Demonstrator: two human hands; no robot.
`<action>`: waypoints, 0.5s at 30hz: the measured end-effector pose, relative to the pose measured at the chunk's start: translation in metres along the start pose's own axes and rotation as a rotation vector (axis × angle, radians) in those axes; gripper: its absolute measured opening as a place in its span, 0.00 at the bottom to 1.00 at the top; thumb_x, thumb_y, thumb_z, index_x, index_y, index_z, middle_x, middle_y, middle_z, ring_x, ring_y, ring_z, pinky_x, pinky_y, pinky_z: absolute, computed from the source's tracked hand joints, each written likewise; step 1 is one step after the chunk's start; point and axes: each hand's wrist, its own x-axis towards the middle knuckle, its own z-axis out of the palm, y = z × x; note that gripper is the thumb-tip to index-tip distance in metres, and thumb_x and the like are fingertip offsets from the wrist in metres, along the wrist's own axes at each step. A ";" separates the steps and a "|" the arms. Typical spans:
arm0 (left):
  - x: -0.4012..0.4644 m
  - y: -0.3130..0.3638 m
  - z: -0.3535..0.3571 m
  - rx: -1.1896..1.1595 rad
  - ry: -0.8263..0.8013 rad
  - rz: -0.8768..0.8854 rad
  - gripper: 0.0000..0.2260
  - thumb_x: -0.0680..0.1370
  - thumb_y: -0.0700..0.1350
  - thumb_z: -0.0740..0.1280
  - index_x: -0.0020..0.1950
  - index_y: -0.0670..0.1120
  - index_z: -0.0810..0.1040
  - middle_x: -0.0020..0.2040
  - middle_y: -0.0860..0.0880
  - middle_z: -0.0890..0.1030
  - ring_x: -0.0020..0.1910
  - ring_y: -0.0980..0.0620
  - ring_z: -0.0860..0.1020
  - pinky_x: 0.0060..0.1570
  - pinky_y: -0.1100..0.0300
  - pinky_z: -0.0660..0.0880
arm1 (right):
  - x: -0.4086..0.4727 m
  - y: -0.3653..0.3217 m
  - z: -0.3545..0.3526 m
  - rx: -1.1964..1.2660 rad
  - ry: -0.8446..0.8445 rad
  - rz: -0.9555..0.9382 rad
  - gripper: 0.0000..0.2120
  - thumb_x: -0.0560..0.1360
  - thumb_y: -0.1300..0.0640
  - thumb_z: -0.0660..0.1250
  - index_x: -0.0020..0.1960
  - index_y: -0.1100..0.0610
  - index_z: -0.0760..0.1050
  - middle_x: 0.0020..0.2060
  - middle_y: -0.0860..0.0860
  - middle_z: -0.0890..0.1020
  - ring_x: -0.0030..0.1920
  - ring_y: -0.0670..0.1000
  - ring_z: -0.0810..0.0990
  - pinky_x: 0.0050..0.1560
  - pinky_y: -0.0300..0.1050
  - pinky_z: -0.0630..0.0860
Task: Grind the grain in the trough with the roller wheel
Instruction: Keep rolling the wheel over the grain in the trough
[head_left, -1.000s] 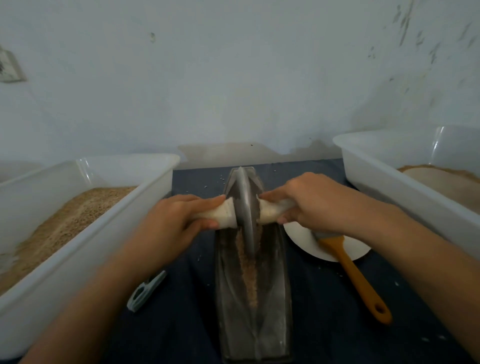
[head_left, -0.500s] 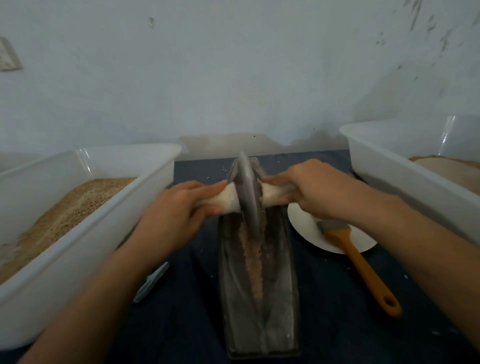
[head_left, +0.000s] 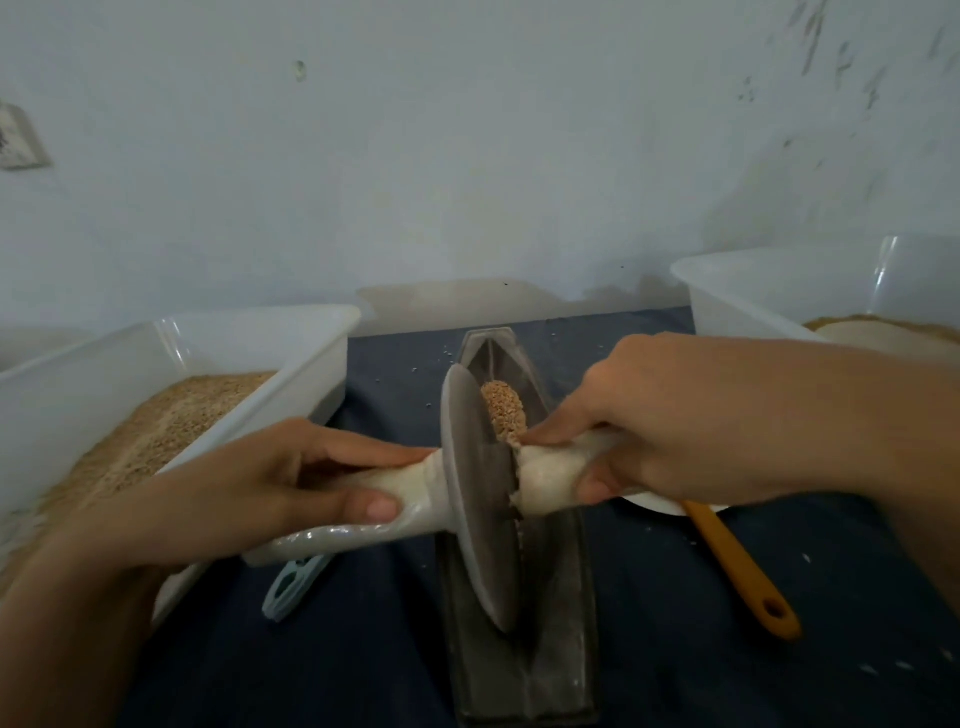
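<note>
Closest to you on the dark bench, the near end of the metal trough runs lengthwise away from you. The roller wheel stands on edge in it, its rim down in the channel towards the near half. Your left hand has its grip wrapped round the pale handle on the wheel's left side, thumb on the underside; your right hand grips the opposite stub of the handle, forefinger laid along its top. Just beyond the wheel, a small heap of grain lies in the trough's far half. Under your left wrist a pale blue clip lies beside a white tub of brown grain. On the right, an orange-handled brush rests on a white plate, and farther back sits a second white tub. A pale wall closes off the bench.
</note>
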 end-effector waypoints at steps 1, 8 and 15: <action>0.001 -0.001 0.001 0.034 0.013 -0.013 0.17 0.73 0.51 0.67 0.58 0.68 0.75 0.55 0.64 0.80 0.56 0.65 0.77 0.53 0.74 0.70 | 0.002 0.000 0.002 0.010 0.022 0.008 0.19 0.75 0.47 0.65 0.65 0.39 0.70 0.47 0.42 0.78 0.49 0.47 0.77 0.47 0.43 0.74; 0.044 -0.023 0.019 0.456 0.480 -0.116 0.19 0.77 0.50 0.63 0.67 0.61 0.67 0.43 0.61 0.75 0.43 0.65 0.73 0.42 0.72 0.63 | 0.056 0.038 0.040 0.055 0.166 0.215 0.26 0.77 0.59 0.63 0.70 0.39 0.62 0.61 0.53 0.75 0.59 0.53 0.74 0.47 0.43 0.68; 0.038 -0.016 0.017 0.402 0.438 -0.045 0.19 0.75 0.48 0.67 0.63 0.64 0.69 0.47 0.61 0.79 0.46 0.61 0.77 0.46 0.68 0.68 | 0.045 0.031 0.036 -0.028 0.140 0.175 0.26 0.77 0.56 0.63 0.71 0.40 0.62 0.57 0.52 0.77 0.57 0.52 0.75 0.53 0.45 0.72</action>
